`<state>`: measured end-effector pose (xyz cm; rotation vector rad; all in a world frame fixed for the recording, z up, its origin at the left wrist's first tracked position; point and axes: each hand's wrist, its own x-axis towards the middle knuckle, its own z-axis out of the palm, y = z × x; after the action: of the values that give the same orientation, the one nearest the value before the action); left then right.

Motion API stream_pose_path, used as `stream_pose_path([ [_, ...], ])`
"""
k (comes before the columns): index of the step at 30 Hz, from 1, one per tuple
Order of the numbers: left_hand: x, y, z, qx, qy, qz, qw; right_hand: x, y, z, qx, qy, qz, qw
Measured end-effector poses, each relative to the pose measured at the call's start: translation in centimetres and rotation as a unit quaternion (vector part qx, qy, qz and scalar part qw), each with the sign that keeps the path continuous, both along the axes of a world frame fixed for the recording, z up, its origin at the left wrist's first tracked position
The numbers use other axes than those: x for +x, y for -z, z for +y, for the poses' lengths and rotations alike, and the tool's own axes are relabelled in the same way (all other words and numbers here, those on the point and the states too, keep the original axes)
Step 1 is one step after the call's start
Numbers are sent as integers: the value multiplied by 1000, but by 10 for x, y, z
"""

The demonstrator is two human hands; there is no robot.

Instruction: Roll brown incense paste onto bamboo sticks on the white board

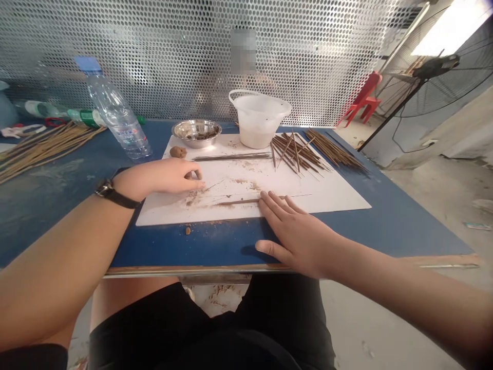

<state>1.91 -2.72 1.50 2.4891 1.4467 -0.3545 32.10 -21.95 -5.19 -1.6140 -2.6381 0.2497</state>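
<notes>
On the white board [327,192], my right hand [288,221] lies flat, fingers stretched together over a thin stick coated in brown paste [241,201], like an incense stick. Its bare thin end sticks out to the right of my fingers. My left hand [165,177] rests at the board's left side, thumb and forefinger apart in a loose curve, with nothing clearly held. Just beyond it sits a lump of brown paste [177,152]. Bare thin sticks [233,156] lie in a row behind, and coated sticks [296,151] are heaped at the right.
A metal bowl [197,134] and a white bucket [260,121] stand at the board's back edge. Further right lies a bundle of brown sticks [335,149]. A water bottle [115,113] and long tan strands [46,146] are leftward. Perforated metal sheet [169,56] closes off the back.
</notes>
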Motion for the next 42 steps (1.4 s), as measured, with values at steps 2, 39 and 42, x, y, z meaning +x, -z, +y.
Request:
stream_pose_path([
  [2,9,5,-7,64,-2,-15,998,-2,-2,5,-11,18,4,1000],
  [39,51,23,0,189,77,34,978,30,5,-2,27,-17,6,999],
  [42,51,23,0,191,81,36,978,28,5,9,18,5,8,1000],
])
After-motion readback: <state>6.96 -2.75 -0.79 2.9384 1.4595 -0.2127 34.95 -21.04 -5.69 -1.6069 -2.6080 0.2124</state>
